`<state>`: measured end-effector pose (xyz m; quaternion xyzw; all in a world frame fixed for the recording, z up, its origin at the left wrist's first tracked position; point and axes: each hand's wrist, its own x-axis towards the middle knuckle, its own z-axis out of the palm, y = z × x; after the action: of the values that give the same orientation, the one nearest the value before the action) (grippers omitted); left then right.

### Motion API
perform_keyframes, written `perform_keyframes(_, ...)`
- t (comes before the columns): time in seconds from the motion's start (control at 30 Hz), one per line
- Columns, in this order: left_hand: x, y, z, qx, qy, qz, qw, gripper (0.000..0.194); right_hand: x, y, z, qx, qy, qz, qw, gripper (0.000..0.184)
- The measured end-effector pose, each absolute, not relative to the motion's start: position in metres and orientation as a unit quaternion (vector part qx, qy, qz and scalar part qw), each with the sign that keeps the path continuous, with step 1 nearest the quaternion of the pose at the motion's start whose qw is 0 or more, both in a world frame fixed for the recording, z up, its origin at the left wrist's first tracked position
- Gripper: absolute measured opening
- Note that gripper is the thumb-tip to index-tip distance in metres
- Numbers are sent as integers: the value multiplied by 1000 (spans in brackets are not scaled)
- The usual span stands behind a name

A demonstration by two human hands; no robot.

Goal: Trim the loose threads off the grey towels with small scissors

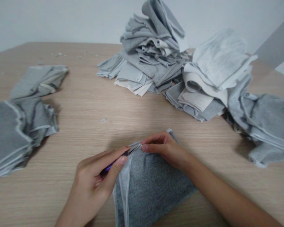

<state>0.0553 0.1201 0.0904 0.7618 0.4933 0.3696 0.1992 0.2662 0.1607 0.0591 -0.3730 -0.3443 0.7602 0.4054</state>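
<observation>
Gripped in the left hand [97, 176], purple-handled thread snips [133, 149] bring their metal tips to the upper edge of a grey fabric piece [153, 186]; beside those tips, the right hand [167, 148] pinches that edge between thumb and forefinger. The fabric lies at the near side of a wood-grain table [85, 135], whose far edge runs along a white wall [73, 22]. Folded grey cloths [7, 132] lie at the left, a tall heap of cloth pieces [153, 66] stands at the back, and a pale cloth pile [220, 63] and a rumpled grey bundle [272, 119] hem in the right. Between them and the hands, a stretch of tabletop leaves room forward and leftward, with a scrap of lint [103, 119] on it.
</observation>
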Motion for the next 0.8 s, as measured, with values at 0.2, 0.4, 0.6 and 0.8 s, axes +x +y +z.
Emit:
perform_keyframes(0.2, 56, 125, 90, 718, 508, 364, 305, 19, 265, 160, 58, -375, -340, 757, 412, 19)
perform_keyframes(0.4, 55, 124, 81, 646, 520, 382, 409, 20, 265, 159, 62, -388, -353, 744, 415, 17)
perform_keyframes(0.6, 50, 120, 66, 596, 529, 379, 470, 26, 263, 159, 64, -388, -352, 738, 426, 20)
perform_keyframes(0.8, 63, 115, 85, 712, 545, 375, 236, 21, 263, 159, 60, -393, -344, 735, 431, 17)
